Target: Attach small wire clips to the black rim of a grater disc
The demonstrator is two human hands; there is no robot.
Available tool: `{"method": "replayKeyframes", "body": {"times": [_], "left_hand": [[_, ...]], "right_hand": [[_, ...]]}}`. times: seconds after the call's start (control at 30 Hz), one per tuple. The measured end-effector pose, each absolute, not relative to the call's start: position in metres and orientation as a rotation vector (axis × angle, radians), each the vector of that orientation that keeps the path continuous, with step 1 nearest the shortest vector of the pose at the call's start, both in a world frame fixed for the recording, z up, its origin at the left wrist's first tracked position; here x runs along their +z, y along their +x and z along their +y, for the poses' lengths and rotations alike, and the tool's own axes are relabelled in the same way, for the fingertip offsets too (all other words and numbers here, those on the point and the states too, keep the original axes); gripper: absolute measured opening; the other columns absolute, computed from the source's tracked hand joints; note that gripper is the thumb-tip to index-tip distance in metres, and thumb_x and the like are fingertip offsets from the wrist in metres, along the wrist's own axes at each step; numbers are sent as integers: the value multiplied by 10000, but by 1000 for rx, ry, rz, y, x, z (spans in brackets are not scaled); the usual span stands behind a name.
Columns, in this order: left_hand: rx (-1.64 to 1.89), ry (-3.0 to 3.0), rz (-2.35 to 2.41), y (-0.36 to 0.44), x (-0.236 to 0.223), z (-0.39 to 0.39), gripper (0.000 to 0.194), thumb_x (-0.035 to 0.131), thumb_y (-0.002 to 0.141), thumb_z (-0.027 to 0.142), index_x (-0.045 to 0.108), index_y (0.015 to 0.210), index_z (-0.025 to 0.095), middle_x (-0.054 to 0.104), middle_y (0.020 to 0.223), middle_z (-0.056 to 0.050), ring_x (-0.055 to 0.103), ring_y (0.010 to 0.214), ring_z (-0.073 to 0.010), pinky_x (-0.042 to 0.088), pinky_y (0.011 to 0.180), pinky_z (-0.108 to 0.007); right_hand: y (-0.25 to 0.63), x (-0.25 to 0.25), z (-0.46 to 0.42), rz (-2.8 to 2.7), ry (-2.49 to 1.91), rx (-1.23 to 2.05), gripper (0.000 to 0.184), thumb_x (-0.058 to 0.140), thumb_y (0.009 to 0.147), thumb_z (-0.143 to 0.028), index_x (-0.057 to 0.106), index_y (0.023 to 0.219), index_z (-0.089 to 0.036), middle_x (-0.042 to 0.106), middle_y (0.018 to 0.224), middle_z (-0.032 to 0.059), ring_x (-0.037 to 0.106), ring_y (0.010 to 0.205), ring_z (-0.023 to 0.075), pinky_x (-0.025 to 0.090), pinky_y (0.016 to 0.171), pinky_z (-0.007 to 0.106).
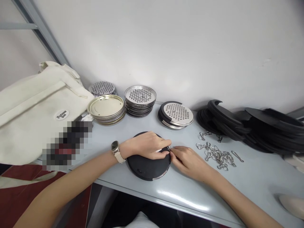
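Observation:
A round black disc [149, 166] with a metal rim showing along its lower right edge lies on the grey table. My left hand [148, 144], wearing a watch, rests across its upper half. Thumb and forefinger of that hand pinch a small metal wire clip [169, 148] at the disc's right edge. My right hand [185, 158] is closed too, its fingertips meeting the same clip from the right. Fingers cover most of the clip. To the right lies a loose pile of metal wire clips [219, 155].
Behind the disc stand a stack of gold lids [106, 107], a stack of metal grater discs [140, 96] and black-edged grater discs [178, 113]. Black plastic rings [268, 126] heap at right. A cream bag [40, 110] sits left, beside a blurred-out item. A wall rises behind.

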State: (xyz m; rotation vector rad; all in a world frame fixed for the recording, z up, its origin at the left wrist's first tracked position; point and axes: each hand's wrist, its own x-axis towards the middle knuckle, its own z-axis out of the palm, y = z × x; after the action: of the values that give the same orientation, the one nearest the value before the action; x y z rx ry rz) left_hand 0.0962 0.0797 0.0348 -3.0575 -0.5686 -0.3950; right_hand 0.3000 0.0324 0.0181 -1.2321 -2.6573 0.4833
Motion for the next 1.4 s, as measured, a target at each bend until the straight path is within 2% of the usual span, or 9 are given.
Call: {"method": "replayKeyframes", "body": {"times": [0.4,0.6,1.17,1.27,1.4], "left_hand": [[-413,-3056,-554,95,34,80,208,447,897,354,478,823,162,545,591,-8,533,516,-156,241,442,-287],[-452,-3056,-546,96,34,80,197,451,893,343,466,813,163,536,571,-9,521,496,-155,235,433,-279],[-413,-3065,-540,95,33,80,171,436,894,326,466,856,162,577,620,-11,556,533,-166,220,440,-313],[-427,-3069,-529,96,33,80,157,442,893,315,463,858,164,590,635,-10,557,535,-162,221,442,-318],[-463,-3066,-520,96,32,80,138,454,886,305,459,871,168,598,647,-7,564,549,-162,230,442,-314]], "right_hand": [[300,11,31,-2559,-1268,467,317,340,909,-210,353,592,-197,428,537,-25,376,493,103,283,531,249],[299,11,31,-2533,-1269,370,321,360,888,-202,359,566,-196,417,511,-21,374,476,105,276,513,251],[302,9,32,-2496,-1245,352,321,351,897,-233,278,586,-204,349,515,-32,366,492,108,272,533,258],[302,11,32,-2520,-1257,363,320,339,907,-235,279,593,-204,358,519,-31,366,492,109,271,535,261],[301,11,32,-2595,-1264,444,309,308,931,-226,335,624,-201,440,558,-18,389,510,111,288,552,260]]}}
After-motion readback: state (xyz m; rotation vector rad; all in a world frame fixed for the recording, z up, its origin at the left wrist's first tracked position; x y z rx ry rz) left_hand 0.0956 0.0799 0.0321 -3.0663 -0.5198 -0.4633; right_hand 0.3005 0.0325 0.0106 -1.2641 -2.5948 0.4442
